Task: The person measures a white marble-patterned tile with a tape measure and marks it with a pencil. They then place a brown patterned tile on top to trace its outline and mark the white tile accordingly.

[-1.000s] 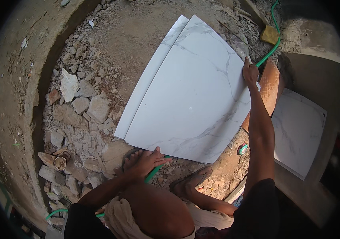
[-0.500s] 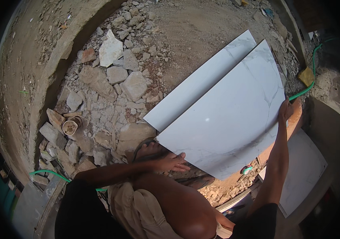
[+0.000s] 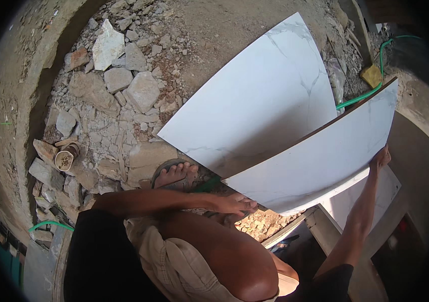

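Note:
A large white tile with grey marble veins (image 3: pixel 320 156) stands tilted up in front of me, its far long edge raised. My right hand (image 3: pixel 380 157) grips its right end, fingers curled over the edge. At its left end, my left hand (image 3: pixel 238 204) holds the near edge; part of its grip is hidden. A second white veined tile (image 3: pixel 254 90) lies on the rubble behind it, partly covered and shaded by the tilted one. Another white tile (image 3: pixel 342 201) rests low at the right, beneath my right forearm.
Broken stones (image 3: pixel 141 90) and gravel cover the ground at left, with a cup (image 3: pixel 64 160) among them. A concrete edge (image 3: pixel 41 95) runs along the left. A green hose (image 3: pixel 381 65) and a yellow block (image 3: pixel 371 76) lie at the far right. My sandalled foot (image 3: pixel 174 176) is near the tiles.
The upper tile has come off the other and moved toward me and right, tipping up steeply. Both hands moved with it, and more of the lower tile shows. My view shifted slightly right.

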Motion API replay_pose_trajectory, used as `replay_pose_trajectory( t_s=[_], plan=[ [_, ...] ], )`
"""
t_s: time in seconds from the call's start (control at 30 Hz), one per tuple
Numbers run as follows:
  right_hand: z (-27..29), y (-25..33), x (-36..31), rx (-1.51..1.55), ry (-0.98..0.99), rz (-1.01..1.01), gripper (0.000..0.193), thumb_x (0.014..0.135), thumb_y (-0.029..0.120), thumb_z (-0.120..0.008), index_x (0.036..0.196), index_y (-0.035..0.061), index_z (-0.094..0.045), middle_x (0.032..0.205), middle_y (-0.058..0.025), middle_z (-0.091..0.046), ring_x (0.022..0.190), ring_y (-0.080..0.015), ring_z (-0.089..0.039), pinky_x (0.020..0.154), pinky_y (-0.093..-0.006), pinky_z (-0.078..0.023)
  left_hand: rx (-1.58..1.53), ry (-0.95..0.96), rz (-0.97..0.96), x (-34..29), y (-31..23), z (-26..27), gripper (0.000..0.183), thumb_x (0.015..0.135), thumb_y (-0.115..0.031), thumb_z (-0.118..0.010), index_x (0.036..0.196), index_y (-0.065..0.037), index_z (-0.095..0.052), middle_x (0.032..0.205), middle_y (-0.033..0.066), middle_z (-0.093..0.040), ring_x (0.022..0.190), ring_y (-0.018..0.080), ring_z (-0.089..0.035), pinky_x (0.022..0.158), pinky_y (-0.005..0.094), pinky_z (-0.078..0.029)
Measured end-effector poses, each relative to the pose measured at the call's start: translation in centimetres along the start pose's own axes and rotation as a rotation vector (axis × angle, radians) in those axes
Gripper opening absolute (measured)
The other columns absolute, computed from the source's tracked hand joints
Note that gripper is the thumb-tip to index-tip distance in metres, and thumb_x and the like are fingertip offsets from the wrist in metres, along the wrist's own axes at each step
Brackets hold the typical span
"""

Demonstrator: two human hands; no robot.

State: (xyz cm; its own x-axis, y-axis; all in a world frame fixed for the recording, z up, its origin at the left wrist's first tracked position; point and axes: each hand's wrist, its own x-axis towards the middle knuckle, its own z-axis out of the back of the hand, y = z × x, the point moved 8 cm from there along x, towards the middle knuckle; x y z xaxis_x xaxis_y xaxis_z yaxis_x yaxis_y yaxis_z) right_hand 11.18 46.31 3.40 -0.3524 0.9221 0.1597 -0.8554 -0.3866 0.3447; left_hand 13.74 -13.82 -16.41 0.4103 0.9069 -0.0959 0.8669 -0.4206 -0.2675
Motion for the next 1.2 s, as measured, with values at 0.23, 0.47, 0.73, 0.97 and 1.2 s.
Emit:
replay_pose_trajectory(
  t_s=[0.23, 0.47, 0.73, 0.97, 1.2],
  plan=[
    [-3.7, 3.0, -2.6, -0.107, -0.154, 0.102, 0.053, 0.089, 0.039, -0.059, 0.076, -0.0118, -0.064, 0.068, -0.0207, -0.065, 0.069, -0.0279, -0.060, 0.077, -0.0445, -0.048, -0.059, -0.133, -0.042, -2.8, -0.7, 3.2, 0.063, 0.105, -0.026, -0.054, 0.154, -0.001, -0.024, 0.156, 0.0171, -0.032, 0.143, 0.0296, -0.041, 0.112, 0.0479, -0.044],
    [-10.8, 6.7, -4.0, -0.240, -0.080, 0.120, 0.055, 0.092, 0.043, -0.057, 0.085, -0.0106, -0.070, 0.073, -0.0247, -0.068, 0.070, -0.0336, -0.063, 0.078, -0.0466, -0.049, -0.120, -0.259, -0.067, -6.3, -1.0, 5.0, 0.067, 0.103, -0.017, -0.057, 0.157, -0.005, -0.019, 0.159, 0.0150, -0.028, 0.139, 0.0307, -0.046, 0.104, 0.0432, -0.052],
    [-17.7, 8.9, -5.8, 0.019, 0.165, 0.160, 0.068, 0.099, 0.055, -0.053, 0.090, -0.0101, -0.071, 0.077, -0.0188, -0.068, 0.078, -0.0233, -0.062, 0.079, -0.0390, -0.049, -0.165, -0.350, -0.070, -8.7, 0.0, 4.9, 0.075, 0.100, -0.016, -0.061, 0.158, -0.004, -0.015, 0.160, 0.0155, -0.028, 0.138, 0.0308, -0.047, 0.104, 0.0428, -0.051],
    [-21.3, 9.8, -7.9, 0.130, 0.384, 0.071, 0.069, 0.097, 0.060, -0.055, 0.089, -0.0066, -0.073, 0.079, -0.0095, -0.067, 0.081, -0.0176, -0.058, 0.078, -0.0341, -0.046, -0.175, -0.389, -0.084, -10.0, -0.3, 5.9, 0.068, 0.101, -0.017, -0.060, 0.155, -0.003, -0.021, 0.156, 0.0135, -0.034, 0.138, 0.0290, -0.048, 0.098, 0.0398, -0.053],
    [-23.2, 11.4, -9.1, 0.122, 0.419, 0.104, 0.065, 0.093, 0.064, -0.059, 0.062, 0.0085, -0.046, 0.064, 0.0047, -0.037, 0.064, -0.0096, -0.034, 0.059, -0.0298, -0.027, -0.245, -0.448, -0.084, -11.4, -1.4, 7.3, 0.058, 0.104, -0.022, -0.056, 0.151, -0.003, -0.029, 0.150, 0.0130, -0.041, 0.138, 0.0322, -0.048, 0.102, 0.0401, -0.050]
  ],
)
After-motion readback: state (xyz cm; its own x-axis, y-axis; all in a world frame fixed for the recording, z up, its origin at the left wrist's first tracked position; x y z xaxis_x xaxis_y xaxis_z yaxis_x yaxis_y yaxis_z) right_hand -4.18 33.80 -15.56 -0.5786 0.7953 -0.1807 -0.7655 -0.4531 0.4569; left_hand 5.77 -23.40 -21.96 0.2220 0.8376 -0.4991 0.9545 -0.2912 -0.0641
